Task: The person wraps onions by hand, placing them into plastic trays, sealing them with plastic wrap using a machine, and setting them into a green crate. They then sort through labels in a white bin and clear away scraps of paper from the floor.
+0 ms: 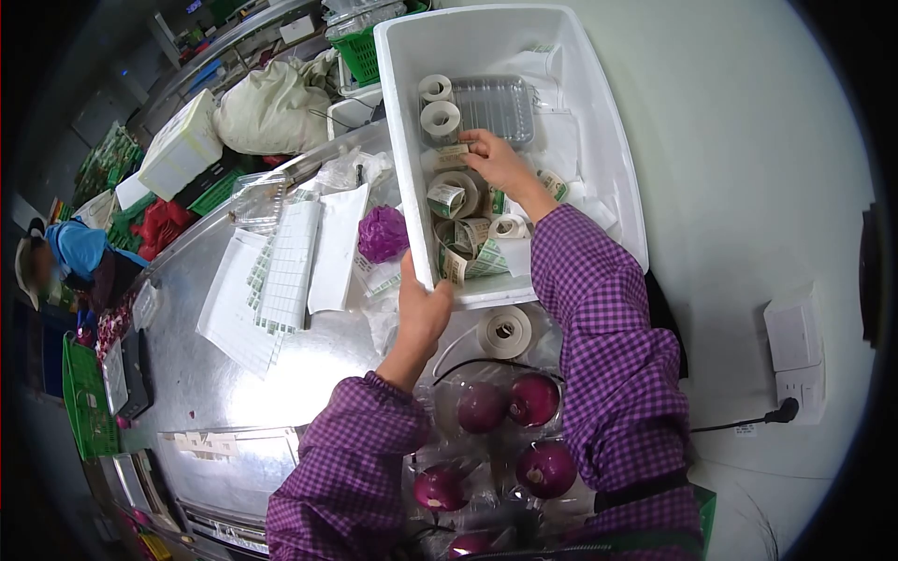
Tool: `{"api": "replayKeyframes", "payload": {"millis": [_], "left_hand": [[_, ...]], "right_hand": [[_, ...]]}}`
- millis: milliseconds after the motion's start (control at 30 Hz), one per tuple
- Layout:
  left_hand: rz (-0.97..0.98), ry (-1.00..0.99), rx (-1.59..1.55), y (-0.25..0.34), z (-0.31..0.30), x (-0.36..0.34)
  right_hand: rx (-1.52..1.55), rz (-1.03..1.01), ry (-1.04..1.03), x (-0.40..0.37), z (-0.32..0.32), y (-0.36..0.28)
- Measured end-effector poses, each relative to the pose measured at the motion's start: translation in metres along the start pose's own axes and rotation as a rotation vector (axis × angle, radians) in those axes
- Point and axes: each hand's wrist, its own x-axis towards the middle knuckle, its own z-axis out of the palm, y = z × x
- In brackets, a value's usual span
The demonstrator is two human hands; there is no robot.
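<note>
A white foam box stands tilted before me. My left hand is closed on its near left corner, thumb along the rim. Inside the box, my right hand has its fingers bent together at the edge of a label strip. Just beyond the fingertips are two white label rolls and a clear plastic tray. Nearer me in the box lie a larger label roll, a small roll and loose curled green-and-white labels.
Below the box are another label roll and several wrapped red onions. Printed sheets and a crumpled purple bag lie on the metal table. A person in blue is at far left. A wall socket is right.
</note>
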Motion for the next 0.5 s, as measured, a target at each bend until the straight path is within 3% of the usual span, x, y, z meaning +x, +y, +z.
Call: {"api": "replayKeyframes", "payload": {"millis": [133,200,400,500], "left_hand": [[-0.007,0.006,0.002,0.005,0.001,-0.001],[-0.012,0.009,-0.008,0.005,0.000,0.000],[-0.032,-0.007,-0.020,-0.001,-0.001,0.002],[-0.040,0.003,-0.022,-0.001,-0.001,0.003]], "right_hand": [[0.178,-0.067,-0.050,0.004,0.010,0.013],[0.075,0.172,0.038,0.000,0.008,0.000],[0.472,0.344,0.094,0.010,0.009,0.011],[0.461,0.363,0.105,0.009,0.009,0.009]]}}
